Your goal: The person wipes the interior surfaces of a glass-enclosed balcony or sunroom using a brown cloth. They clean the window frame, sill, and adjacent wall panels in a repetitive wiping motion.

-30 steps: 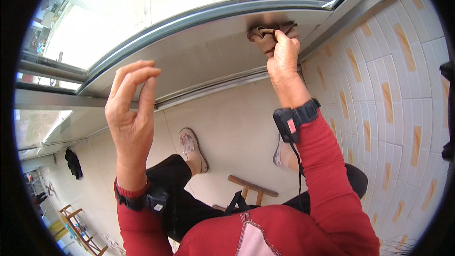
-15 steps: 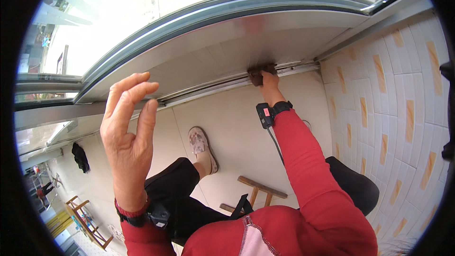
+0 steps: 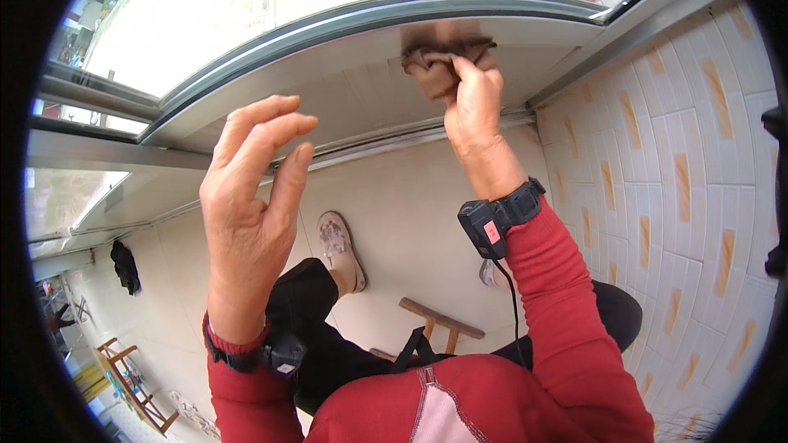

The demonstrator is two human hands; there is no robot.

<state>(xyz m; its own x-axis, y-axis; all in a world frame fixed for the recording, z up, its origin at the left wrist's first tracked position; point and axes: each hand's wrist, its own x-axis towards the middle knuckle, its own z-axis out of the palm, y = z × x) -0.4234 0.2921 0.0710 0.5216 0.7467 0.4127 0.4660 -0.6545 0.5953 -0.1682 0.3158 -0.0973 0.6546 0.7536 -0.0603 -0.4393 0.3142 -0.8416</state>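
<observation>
Just then | right hand [image 3: 474, 102] pinched a bunched brown cloth [image 3: 433, 75] against the panel [image 3: 353, 86], below the window frame [image 3: 369, 13] | left hand [image 3: 254, 189] hung loosely spread, thumb [image 3: 291, 180] apart from fingers [image 3: 275, 133] | stool [image 3: 443, 317] (partly hidden) stood between the legs [image 3: 308, 295]

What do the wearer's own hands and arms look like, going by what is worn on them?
The left hand and right hand are ungloved. The left sleeve and right sleeve are red and long. Each wrist bears a black strap with a boxy black device: the right device has a pink label and a thin black cable; the left device shows a small whitish mark.
</observation>
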